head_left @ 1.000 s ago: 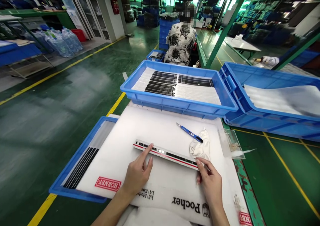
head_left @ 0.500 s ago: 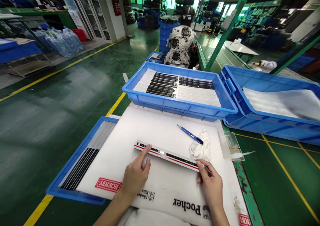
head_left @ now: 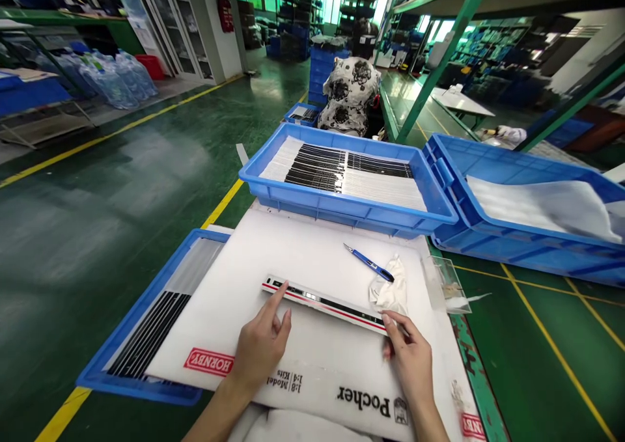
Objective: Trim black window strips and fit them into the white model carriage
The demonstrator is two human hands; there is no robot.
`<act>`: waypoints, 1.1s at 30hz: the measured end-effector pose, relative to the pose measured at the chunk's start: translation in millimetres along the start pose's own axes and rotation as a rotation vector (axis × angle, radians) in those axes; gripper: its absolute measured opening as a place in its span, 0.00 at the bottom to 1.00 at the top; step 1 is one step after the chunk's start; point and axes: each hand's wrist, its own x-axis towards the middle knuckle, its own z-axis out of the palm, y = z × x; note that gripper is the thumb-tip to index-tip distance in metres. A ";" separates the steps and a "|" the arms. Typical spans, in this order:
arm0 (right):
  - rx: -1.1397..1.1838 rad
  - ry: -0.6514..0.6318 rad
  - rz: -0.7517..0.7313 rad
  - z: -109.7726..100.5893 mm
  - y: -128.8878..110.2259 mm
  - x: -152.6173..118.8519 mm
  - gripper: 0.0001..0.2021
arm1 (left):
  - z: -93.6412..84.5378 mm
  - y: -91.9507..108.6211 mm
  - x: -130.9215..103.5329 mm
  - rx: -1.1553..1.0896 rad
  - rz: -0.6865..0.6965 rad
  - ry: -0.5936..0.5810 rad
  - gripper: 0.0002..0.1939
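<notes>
A long white model train carriage body (head_left: 325, 304), with a black window band and a red stripe, slants across the white foam sheet (head_left: 288, 243). My right hand (head_left: 410, 351) pinches its right end between thumb and fingers. Near the left end, my left hand (head_left: 261, 344) rests its outstretched index fingertip on the carriage's edge, the thumb standing apart from it. The left hand's other fingers are partly hidden. Beyond the carriage lie a blue craft knife (head_left: 368, 262), its blade bare, and a crumpled white cloth (head_left: 393, 292).
A blue tray (head_left: 351, 215) of rowed black-and-white parts stands behind the foam. Another blue tray (head_left: 188, 237) sits lower left, partly under the sheet. At right are a blue crate (head_left: 527, 253) and a small clear box (head_left: 446, 286). A person (head_left: 349, 97) in patterned clothing is beyond.
My left index finger has drawn back slightly from over the carriage to its near edge. The right hand keeps its pinch, and the view has shifted a little.
</notes>
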 end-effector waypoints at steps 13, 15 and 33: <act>0.002 0.004 0.046 -0.7 -4.2 0.5 0.29 | -4.2 -6.8 1.8 0.086 0.113 -0.140 0.29; 0.001 0.011 0.060 -1.0 -5.8 0.5 0.30 | -6.4 -3.7 2.0 0.141 0.102 -0.194 0.32; 0.006 -0.017 0.086 -4.1 -8.6 1.8 0.31 | -6.4 12.7 1.5 0.135 0.216 -0.369 0.42</act>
